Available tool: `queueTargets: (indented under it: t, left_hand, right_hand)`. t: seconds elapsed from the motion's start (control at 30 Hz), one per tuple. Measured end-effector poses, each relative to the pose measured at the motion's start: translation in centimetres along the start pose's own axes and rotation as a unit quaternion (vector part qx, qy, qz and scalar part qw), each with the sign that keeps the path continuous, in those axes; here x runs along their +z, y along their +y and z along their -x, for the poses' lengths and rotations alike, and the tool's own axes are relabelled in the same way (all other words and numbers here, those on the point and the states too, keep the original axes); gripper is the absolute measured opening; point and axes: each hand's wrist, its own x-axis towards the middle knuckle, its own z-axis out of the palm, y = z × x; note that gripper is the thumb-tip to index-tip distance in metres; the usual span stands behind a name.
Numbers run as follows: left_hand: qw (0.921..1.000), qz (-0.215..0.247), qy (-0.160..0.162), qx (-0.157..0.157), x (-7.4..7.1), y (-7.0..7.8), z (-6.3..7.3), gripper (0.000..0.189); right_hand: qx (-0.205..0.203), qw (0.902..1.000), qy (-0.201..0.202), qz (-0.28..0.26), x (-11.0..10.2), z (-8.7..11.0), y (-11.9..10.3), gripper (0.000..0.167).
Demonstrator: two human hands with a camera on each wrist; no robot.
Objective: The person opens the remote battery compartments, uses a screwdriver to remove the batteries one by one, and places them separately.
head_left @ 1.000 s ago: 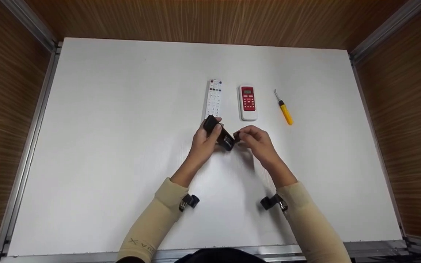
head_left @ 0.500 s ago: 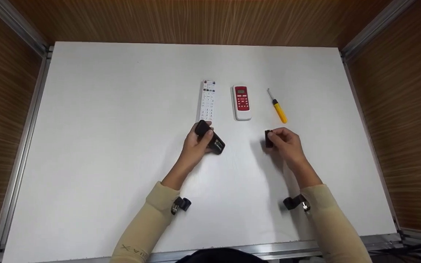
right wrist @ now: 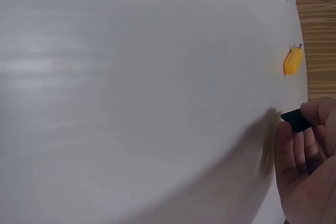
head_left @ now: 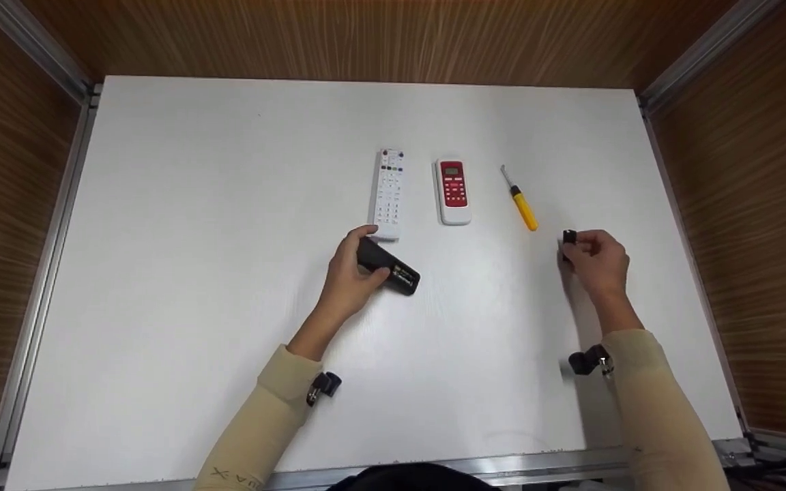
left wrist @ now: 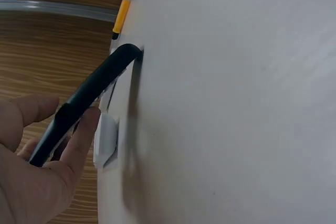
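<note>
My left hand [head_left: 348, 281] grips a black remote control [head_left: 381, 261] by its sides, thumb and fingers round its upper half. The lower end points right, with batteries [head_left: 404, 275] showing in an uncovered compartment. In the left wrist view the remote [left wrist: 97, 83] is tilted, its far end right at the tabletop. Well to the right, my right hand [head_left: 601, 262] pinches a small black battery cover [head_left: 569, 236] between thumb and fingertips. The right wrist view has this cover [right wrist: 296, 120] close over the table, its shadow beneath.
A white remote [head_left: 388, 194] lies just beyond the left hand. Beside it rests a white remote with a red face [head_left: 454, 192]. A yellow-handled screwdriver [head_left: 524, 209] lies farther right. Wood-grain panels [head_left: 366, 41] wall the white table [head_left: 229, 204] at the back and sides.
My right hand has carried the battery cover away from the black remote, far to the right. My left hand has shifted slightly left and lowered the remote, its fingers now spread along its edges.
</note>
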Motion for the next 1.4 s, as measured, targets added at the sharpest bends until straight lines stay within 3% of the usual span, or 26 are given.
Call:
queueTargets:
  t: [0.2, 0.37, 0.53, 0.83, 1.0, 1.13, 1.4]
  left_hand:
    - [0.9935, -0.112, -0.018, 0.005, -0.8, 0.0, 0.6, 0.076]
    - [0.9764, -0.214, -0.023, 0.02, -1.2, 0.1, 0.6, 0.066]
    - [0.9608, -0.274, -0.039, 0.018, -1.2, 0.0, 0.4, 0.056]
    - [0.9442, -0.32, -0.071, 0.03, -0.6, -0.3, 0.4, 0.05]
    - [0.9347, -0.346, -0.074, 0.038, -0.2, -0.4, 0.5, 0.049]
    - [0.9269, -0.366, -0.072, 0.04, 0.1, -0.2, 0.3, 0.05]
    - [0.9268, -0.366, -0.081, 0.018, 0.7, 0.1, 0.0, 0.049]
  right_hand:
    - [-0.03, 0.9992, 0.019, 0.017, 0.3, -0.4, -0.1, 0.032]
    - [-0.036, 0.9986, 0.031, 0.021, 0.3, -0.5, -0.2, 0.031]
    - [-0.039, 0.9976, 0.042, 0.038, 0.1, -0.7, -0.4, 0.028]
    - [-0.073, 0.9866, 0.075, 0.125, -0.3, -1.9, -1.1, 0.026]
    - [-0.089, 0.9761, 0.066, 0.187, -0.4, -2.2, -1.3, 0.029]
    - [-0.1, 0.9712, 0.064, 0.207, -0.4, -2.2, -1.3, 0.03]
    - [-0.12, 0.9651, 0.061, 0.225, -0.1, -2.4, -1.6, 0.026]
